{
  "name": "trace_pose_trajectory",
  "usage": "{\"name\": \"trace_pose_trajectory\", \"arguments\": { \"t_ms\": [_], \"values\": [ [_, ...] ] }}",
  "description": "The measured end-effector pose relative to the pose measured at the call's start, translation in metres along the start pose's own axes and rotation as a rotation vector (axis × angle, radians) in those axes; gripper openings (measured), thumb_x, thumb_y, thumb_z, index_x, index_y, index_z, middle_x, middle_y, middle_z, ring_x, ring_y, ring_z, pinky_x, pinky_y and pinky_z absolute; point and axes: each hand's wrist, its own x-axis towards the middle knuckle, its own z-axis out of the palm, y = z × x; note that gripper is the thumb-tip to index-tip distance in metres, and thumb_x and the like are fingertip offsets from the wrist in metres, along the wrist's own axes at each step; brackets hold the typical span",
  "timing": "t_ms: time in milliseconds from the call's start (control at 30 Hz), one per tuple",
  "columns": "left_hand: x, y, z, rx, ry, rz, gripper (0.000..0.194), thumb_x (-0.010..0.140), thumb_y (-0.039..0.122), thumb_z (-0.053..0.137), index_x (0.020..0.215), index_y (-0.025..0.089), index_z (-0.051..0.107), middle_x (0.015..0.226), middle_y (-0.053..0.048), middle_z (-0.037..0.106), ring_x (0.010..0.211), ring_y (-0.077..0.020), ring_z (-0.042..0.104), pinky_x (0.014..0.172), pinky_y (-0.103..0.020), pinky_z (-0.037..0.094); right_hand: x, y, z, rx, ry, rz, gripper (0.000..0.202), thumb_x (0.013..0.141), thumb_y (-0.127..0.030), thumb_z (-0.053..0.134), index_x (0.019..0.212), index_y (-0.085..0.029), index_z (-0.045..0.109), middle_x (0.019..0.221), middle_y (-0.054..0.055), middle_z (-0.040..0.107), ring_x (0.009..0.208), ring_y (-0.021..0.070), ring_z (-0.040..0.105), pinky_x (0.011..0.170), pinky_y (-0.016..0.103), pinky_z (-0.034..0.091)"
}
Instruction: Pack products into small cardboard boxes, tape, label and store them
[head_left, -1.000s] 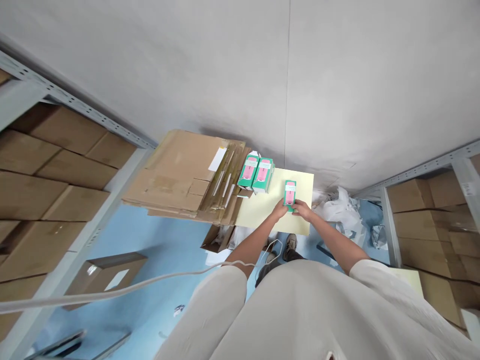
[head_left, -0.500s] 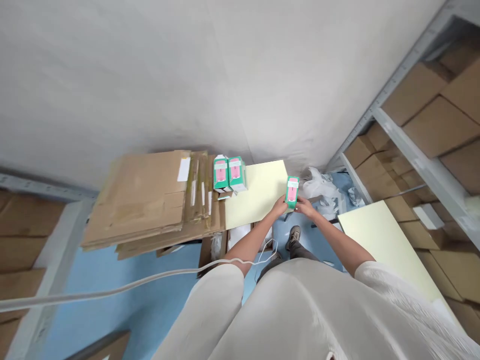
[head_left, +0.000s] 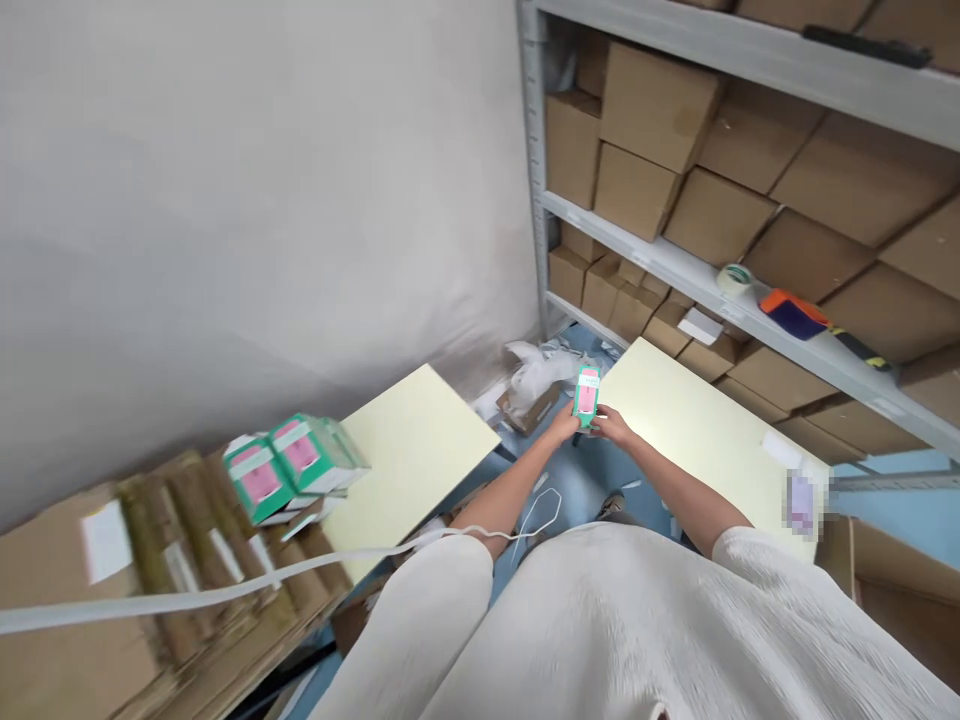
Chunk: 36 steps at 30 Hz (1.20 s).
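A small green box with a pink front panel (head_left: 588,393) is held upright in front of me, between both hands. My left hand (head_left: 566,424) grips its lower left side, fingers closed against it. On the lower right side, my right hand (head_left: 613,424) holds the same box. Similar green-and-pink boxes (head_left: 301,450) stand together at the left, on the pale yellow table (head_left: 420,430) beside stacked flat cardboard (head_left: 60,620). A second pale yellow table (head_left: 667,430) extends to the right of my hands.
Shelving (head_left: 637,250) filled with cardboard boxes rises at the right, with a tape roll (head_left: 734,281) on its edge. White plastic wrap (head_left: 536,370) lies on the floor between the tables. A white cable (head_left: 300,572) crosses from the left. An open carton (head_left: 892,590) stands at the lower right.
My view has swung to the right, so the left table and its boxes have shifted left and the right table and shelving show more. Both hands still hold the green box.
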Motion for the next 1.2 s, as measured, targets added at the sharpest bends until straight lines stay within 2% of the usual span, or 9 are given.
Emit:
{"name": "trace_pose_trajectory", "arguments": {
  "t_ms": [133,233,367,467,700,800,900,1033,1200],
  "values": [
    [0.041,0.024,0.066,-0.087,-0.111,-0.068,0.061,0.075,0.000,0.062,0.134,0.011,0.072,0.134,-0.012,0.079,0.124,-0.0303,0.071,0.110,-0.040,0.056,0.006,0.016,-0.078,0.083,0.094,0.038,0.051,0.067,-0.018,0.070,0.118,-0.022,0.074,0.126,0.009,0.074,0.100,0.0226,0.075,0.089,0.039,0.067],
    [0.067,0.034,0.112,-0.046,-0.190,-0.078,0.058,0.077,0.004,0.062,0.133,0.013,0.072,0.133,-0.010,0.079,0.121,-0.0289,0.073,0.109,-0.039,0.056,0.011,0.033,-0.128,0.124,0.156,0.079,0.049,0.066,-0.019,0.070,0.116,-0.020,0.073,0.126,0.010,0.073,0.100,0.0226,0.075,0.088,0.039,0.067],
    [0.095,0.035,0.158,0.069,-0.292,-0.116,0.059,0.076,0.006,0.061,0.132,0.018,0.074,0.130,-0.006,0.080,0.120,-0.0265,0.074,0.107,-0.040,0.058,0.019,0.056,-0.172,0.137,0.218,0.142,0.048,0.066,-0.023,0.071,0.114,-0.020,0.073,0.120,0.010,0.074,0.101,0.0232,0.074,0.086,0.037,0.067],
    [0.112,0.030,0.177,0.082,-0.340,-0.104,0.062,0.074,0.006,0.060,0.134,0.018,0.073,0.129,-0.006,0.081,0.122,-0.0261,0.073,0.110,-0.041,0.057,0.027,0.066,-0.190,0.146,0.258,0.164,0.052,0.066,-0.025,0.071,0.117,-0.021,0.073,0.125,0.010,0.074,0.102,0.0230,0.074,0.087,0.036,0.066],
    [0.141,0.009,0.180,-0.072,-0.267,-0.159,0.072,0.070,0.005,0.067,0.141,0.017,0.067,0.143,-0.014,0.074,0.140,-0.0312,0.065,0.123,-0.048,0.046,0.042,0.079,-0.199,0.133,0.356,0.139,0.069,0.066,-0.027,0.067,0.134,-0.019,0.071,0.141,0.013,0.072,0.123,0.0292,0.071,0.106,0.042,0.059],
    [0.147,0.007,0.177,-0.181,-0.346,-0.209,0.073,0.069,0.002,0.073,0.140,0.016,0.066,0.140,-0.017,0.074,0.141,-0.0339,0.064,0.123,-0.049,0.046,0.041,0.085,-0.191,0.124,0.424,0.174,0.084,0.063,-0.021,0.067,0.147,-0.019,0.064,0.146,0.014,0.071,0.134,0.0309,0.066,0.114,0.044,0.054],
    [0.150,0.008,0.172,-0.237,-0.435,-0.223,0.080,0.069,0.001,0.076,0.146,0.017,0.061,0.138,-0.017,0.075,0.139,-0.0334,0.066,0.121,-0.049,0.048,0.038,0.088,-0.181,0.163,0.454,0.164,0.091,0.063,-0.018,0.065,0.153,-0.021,0.058,0.143,0.013,0.073,0.130,0.0293,0.069,0.111,0.043,0.056],
    [0.156,0.012,0.156,-0.194,-0.468,-0.179,0.090,0.072,0.006,0.081,0.156,0.019,0.051,0.135,-0.016,0.075,0.136,-0.0333,0.066,0.117,-0.049,0.051,0.033,0.083,-0.173,0.150,0.554,0.124,0.079,0.069,-0.022,0.063,0.148,-0.020,0.060,0.128,0.011,0.079,0.110,0.0256,0.075,0.101,0.044,0.061],
    [0.167,0.025,0.133,-0.110,-0.499,-0.095,0.095,0.074,0.009,0.078,0.163,0.021,0.044,0.130,-0.014,0.073,0.128,-0.0319,0.069,0.110,-0.047,0.054,0.029,0.064,-0.165,0.081,0.725,0.046,0.048,0.083,-0.036,0.053,0.126,-0.022,0.069,0.114,0.007,0.079,0.103,0.0236,0.078,0.092,0.042,0.065]
  ]
}}
